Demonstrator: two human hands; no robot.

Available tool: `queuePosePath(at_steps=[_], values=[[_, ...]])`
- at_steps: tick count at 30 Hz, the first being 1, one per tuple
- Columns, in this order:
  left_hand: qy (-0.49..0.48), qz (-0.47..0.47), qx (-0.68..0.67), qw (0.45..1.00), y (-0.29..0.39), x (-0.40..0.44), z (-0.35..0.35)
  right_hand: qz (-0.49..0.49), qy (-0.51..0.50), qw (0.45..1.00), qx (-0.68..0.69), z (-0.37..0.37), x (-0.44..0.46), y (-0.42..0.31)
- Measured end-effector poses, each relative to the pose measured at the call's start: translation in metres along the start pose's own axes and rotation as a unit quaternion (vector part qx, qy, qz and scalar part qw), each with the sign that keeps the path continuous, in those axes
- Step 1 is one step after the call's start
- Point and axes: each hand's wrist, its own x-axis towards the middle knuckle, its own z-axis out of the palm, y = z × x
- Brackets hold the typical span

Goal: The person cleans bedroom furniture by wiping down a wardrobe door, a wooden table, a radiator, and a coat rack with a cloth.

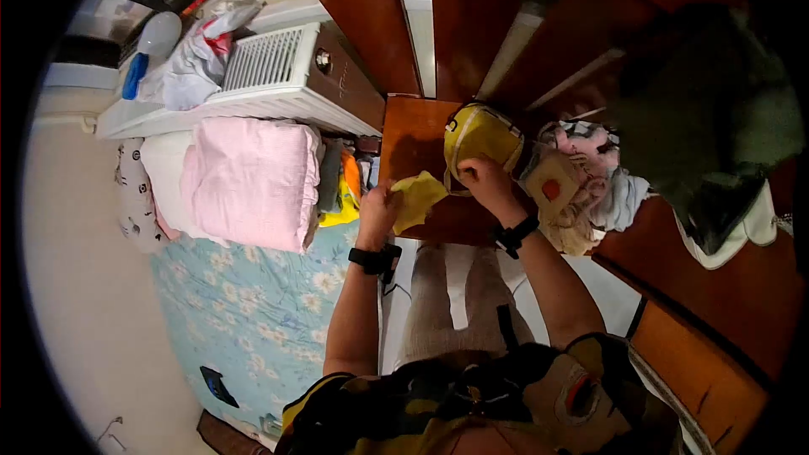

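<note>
My left hand (380,207) pinches the edge of a pale yellow cloth (419,201), which hangs out to the right over the brown wooden surface (412,136). A yellow bag (489,136) with light trim stands on that surface, near its back. My right hand (485,180) is closed at the bag's front edge, its fingers curled against the trim; the fingertips are partly hidden. Both wrists wear black bands. Just right of the bag lies a heap of pink, beige and pale blue clothes (590,160).
At left, a folded pink quilt (249,177) lies on a bed with a blue floral sheet (253,295). A white radiator cover (270,59) carries plastic bags (199,59). Dark green cloth (708,126) hangs at right above a white item (729,232). Wooden panels (358,17) rise behind.
</note>
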Motion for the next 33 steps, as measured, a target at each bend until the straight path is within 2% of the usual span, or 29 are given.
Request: queuePosePath(at_steps=[2, 5, 6, 8, 9, 10, 12, 13, 14, 16, 17, 18, 20, 22, 23, 26, 28, 30, 33], values=[[-0.009, -0.003, 0.057, 0.998, -0.025, 0.009, 0.015, 0.017, -0.042, 0.999, 0.008, 0.013, 0.020, 0.015], [-0.002, -0.021, 0.109, 0.994, -0.065, 0.026, 0.041, -0.077, -0.024, 0.986, -0.144, 0.045, 0.044, 0.046], [0.004, -0.027, 0.110, 0.994, -0.066, 0.030, 0.045, -0.084, -0.028, 0.986, -0.141, 0.048, 0.050, 0.046], [-0.037, -0.022, 0.137, 0.990, -0.061, 0.039, 0.050, -0.075, -0.088, 0.961, -0.250, 0.042, 0.058, 0.032], [-0.032, 0.015, 0.074, 0.997, -0.077, 0.048, 0.061, -0.087, -0.092, 0.963, -0.239, 0.049, 0.061, 0.044], [-0.030, 0.011, 0.075, 0.997, -0.074, 0.060, 0.064, -0.099, -0.096, 0.964, -0.228, 0.057, 0.063, 0.058], [-0.004, -0.004, 0.118, 0.993, -0.061, 0.087, 0.072, -0.090, -0.130, 0.938, -0.309, 0.083, 0.064, 0.110], [0.048, -0.002, 0.164, 0.985, -0.042, 0.093, 0.076, -0.058, -0.129, 0.958, -0.251, 0.071, 0.060, 0.109], [0.100, -0.001, 0.210, 0.973, -0.026, 0.100, 0.083, -0.060, -0.131, 0.957, -0.251, 0.052, 0.054, 0.097], [0.138, 0.070, 0.327, 0.932, -0.029, 0.119, 0.109, 0.062, -0.195, 0.930, -0.305, 0.018, 0.037, 0.076], [0.131, 0.116, 0.323, 0.930, -0.029, 0.120, 0.123, 0.058, -0.196, 0.930, -0.306, 0.018, 0.026, 0.086], [0.054, 0.132, 0.413, 0.899, -0.049, 0.130, 0.145, 0.025, -0.178, 0.932, -0.314, 0.019, 0.015, 0.100], [0.054, 0.125, 0.396, 0.908, -0.058, 0.137, 0.161, -0.010, -0.161, 0.933, -0.322, 0.023, -0.002, 0.111], [0.052, 0.094, 0.306, 0.946, -0.064, 0.157, 0.162, -0.023, -0.149, 0.925, -0.348, 0.026, -0.011, 0.114], [0.083, 0.115, 0.339, 0.930, -0.069, 0.168, 0.160, -0.043, -0.131, 0.934, -0.329, 0.024, -0.013, 0.116], [0.088, 0.105, 0.323, 0.937, -0.079, 0.190, 0.141, -0.067, -0.103, 0.945, -0.304, 0.020, -0.018, 0.117], [0.127, 0.055, 0.293, 0.946, -0.089, 0.175, 0.133, -0.067, -0.108, 0.943, -0.307, 0.019, -0.020, 0.119], [0.154, 0.064, 0.309, 0.936, -0.107, 0.150, 0.136, -0.070, -0.113, 0.941, -0.310, 0.018, -0.018, 0.121], [0.148, 0.020, 0.309, 0.939, -0.106, 0.083, 0.135, -0.069, -0.104, 0.956, -0.267, 0.016, -0.015, 0.121]])
